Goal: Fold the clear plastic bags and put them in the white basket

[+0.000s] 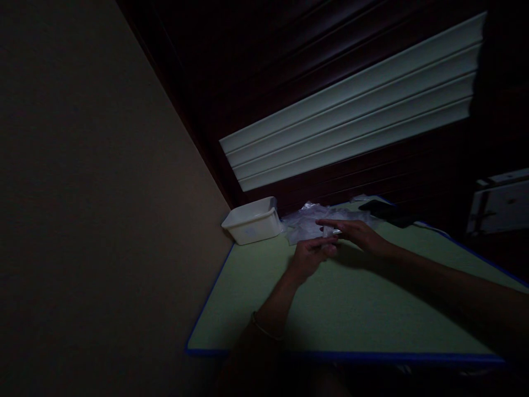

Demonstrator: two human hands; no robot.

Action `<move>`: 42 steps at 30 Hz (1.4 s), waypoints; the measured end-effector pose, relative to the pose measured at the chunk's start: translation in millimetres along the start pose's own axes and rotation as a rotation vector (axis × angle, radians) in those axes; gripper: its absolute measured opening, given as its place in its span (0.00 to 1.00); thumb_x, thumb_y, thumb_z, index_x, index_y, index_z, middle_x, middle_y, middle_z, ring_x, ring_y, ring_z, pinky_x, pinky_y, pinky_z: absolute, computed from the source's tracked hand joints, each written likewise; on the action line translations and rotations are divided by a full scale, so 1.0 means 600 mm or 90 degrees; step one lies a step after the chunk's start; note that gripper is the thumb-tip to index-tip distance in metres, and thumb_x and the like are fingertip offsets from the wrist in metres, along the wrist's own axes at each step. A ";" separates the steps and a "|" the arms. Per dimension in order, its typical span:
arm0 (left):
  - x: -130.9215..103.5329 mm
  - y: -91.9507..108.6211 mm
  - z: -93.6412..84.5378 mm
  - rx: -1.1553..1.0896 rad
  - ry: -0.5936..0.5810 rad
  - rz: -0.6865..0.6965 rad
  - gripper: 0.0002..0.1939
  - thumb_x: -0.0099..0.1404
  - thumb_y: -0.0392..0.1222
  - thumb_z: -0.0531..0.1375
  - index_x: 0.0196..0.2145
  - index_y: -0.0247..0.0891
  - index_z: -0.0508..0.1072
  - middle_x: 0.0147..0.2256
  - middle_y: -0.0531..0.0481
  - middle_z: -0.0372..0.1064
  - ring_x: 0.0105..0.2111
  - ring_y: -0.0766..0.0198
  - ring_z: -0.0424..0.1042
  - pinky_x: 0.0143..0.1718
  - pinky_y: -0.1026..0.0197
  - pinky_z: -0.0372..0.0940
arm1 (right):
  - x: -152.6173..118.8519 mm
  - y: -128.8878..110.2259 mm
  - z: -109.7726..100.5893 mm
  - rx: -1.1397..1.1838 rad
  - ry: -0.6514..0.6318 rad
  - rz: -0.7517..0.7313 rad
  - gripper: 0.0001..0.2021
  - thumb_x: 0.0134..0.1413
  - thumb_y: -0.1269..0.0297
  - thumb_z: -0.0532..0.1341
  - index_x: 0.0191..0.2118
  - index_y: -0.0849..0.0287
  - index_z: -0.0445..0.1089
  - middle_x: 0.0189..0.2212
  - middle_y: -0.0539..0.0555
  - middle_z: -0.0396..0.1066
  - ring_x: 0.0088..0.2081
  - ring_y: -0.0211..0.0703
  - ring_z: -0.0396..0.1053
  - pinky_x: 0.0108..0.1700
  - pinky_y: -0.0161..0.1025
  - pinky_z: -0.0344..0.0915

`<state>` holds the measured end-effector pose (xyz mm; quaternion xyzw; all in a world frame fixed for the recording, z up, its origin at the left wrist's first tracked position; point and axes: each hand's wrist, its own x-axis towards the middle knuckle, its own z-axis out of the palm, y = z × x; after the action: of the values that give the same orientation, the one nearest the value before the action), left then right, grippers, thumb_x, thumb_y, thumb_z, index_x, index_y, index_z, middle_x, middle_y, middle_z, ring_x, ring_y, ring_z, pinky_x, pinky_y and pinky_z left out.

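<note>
Over the green tabletop, my left hand (311,256) and my right hand (359,232) meet around a small, pale, translucent piece (328,231), which looks like clear plastic. The fingers of my left hand are closed on its lower part. My right hand reaches in from the right, its fingers stretched across the upper side and touching or nearly touching it; the dim light hides the exact contact. Just behind both hands lies a loose heap of clear plastic bags (303,223).
A white open-topped plastic bin (256,229) stands at the back left, against the wall (124,231). A dark object (386,211) lies at the back right. The green table (248,309) has a blue edge, with dark panelling behind it. A white box (500,204) is farther right.
</note>
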<state>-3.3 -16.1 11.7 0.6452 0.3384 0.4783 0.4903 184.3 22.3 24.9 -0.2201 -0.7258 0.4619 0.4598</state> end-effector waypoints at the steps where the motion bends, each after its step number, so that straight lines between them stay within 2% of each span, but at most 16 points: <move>1: 0.000 0.000 -0.001 -0.002 -0.001 0.000 0.25 0.53 0.55 0.68 0.44 0.37 0.79 0.48 0.39 0.74 0.41 0.56 0.73 0.45 0.53 0.64 | 0.000 0.002 -0.001 0.010 -0.004 0.005 0.21 0.59 0.43 0.57 0.52 0.46 0.74 0.57 0.54 0.70 0.60 0.60 0.63 0.60 0.60 0.58; 6: 0.006 -0.011 -0.012 -0.028 0.021 -0.005 0.26 0.60 0.59 0.62 0.48 0.37 0.77 0.46 0.41 0.75 0.47 0.53 0.71 0.51 0.51 0.62 | 0.002 0.011 0.001 0.045 -0.038 0.042 0.23 0.58 0.42 0.57 0.48 0.50 0.77 0.51 0.56 0.75 0.55 0.59 0.69 0.58 0.59 0.60; 10: 0.008 -0.018 -0.011 -0.054 0.048 -0.023 0.26 0.59 0.60 0.62 0.46 0.36 0.78 0.44 0.41 0.75 0.47 0.54 0.71 0.52 0.51 0.61 | 0.000 0.009 0.008 0.056 -0.056 0.065 0.26 0.56 0.39 0.57 0.45 0.53 0.79 0.46 0.58 0.77 0.50 0.59 0.72 0.58 0.60 0.60; 14: 0.008 -0.018 -0.008 -0.054 0.026 -0.023 0.28 0.59 0.60 0.62 0.45 0.34 0.78 0.40 0.41 0.75 0.46 0.53 0.72 0.51 0.51 0.63 | -0.001 0.009 0.011 0.060 -0.054 0.076 0.25 0.55 0.39 0.57 0.43 0.51 0.79 0.43 0.57 0.78 0.48 0.59 0.73 0.57 0.62 0.59; 20: 0.008 -0.018 -0.010 -0.043 0.012 -0.032 0.27 0.59 0.61 0.62 0.43 0.34 0.78 0.38 0.42 0.76 0.43 0.55 0.73 0.49 0.53 0.63 | 0.000 0.002 0.014 0.075 -0.037 0.084 0.26 0.55 0.38 0.56 0.43 0.53 0.80 0.44 0.56 0.78 0.48 0.60 0.73 0.59 0.61 0.58; 26: 0.003 -0.010 -0.005 -0.022 -0.035 -0.031 0.25 0.62 0.60 0.59 0.45 0.35 0.78 0.40 0.42 0.76 0.44 0.55 0.72 0.49 0.53 0.62 | 0.003 0.002 0.006 0.075 -0.007 0.084 0.27 0.56 0.38 0.55 0.44 0.55 0.79 0.45 0.58 0.78 0.48 0.60 0.73 0.57 0.60 0.61; 31: -0.003 -0.001 0.000 -0.015 -0.055 -0.032 0.27 0.64 0.59 0.57 0.47 0.33 0.77 0.38 0.40 0.76 0.39 0.58 0.73 0.46 0.56 0.62 | 0.006 0.009 0.001 0.115 0.019 0.085 0.24 0.56 0.39 0.56 0.42 0.52 0.80 0.49 0.58 0.76 0.50 0.60 0.72 0.58 0.60 0.59; 34: -0.006 0.004 0.001 -0.003 -0.069 -0.044 0.29 0.64 0.60 0.56 0.49 0.32 0.76 0.40 0.39 0.76 0.35 0.60 0.72 0.42 0.58 0.62 | 0.007 0.007 0.001 0.145 0.040 0.084 0.25 0.55 0.39 0.58 0.41 0.54 0.80 0.49 0.59 0.76 0.51 0.61 0.71 0.59 0.61 0.57; 42: -0.005 0.004 0.000 0.006 -0.095 -0.058 0.29 0.64 0.61 0.56 0.49 0.34 0.76 0.41 0.37 0.76 0.34 0.61 0.72 0.40 0.58 0.63 | 0.009 0.007 -0.003 0.156 0.071 0.073 0.25 0.56 0.40 0.56 0.40 0.56 0.80 0.49 0.59 0.76 0.53 0.60 0.69 0.59 0.61 0.58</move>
<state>-4.6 -19.6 12.9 0.6654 0.3321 0.4042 0.5325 182.8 29.4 24.2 -0.2288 -0.6236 0.5597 0.4954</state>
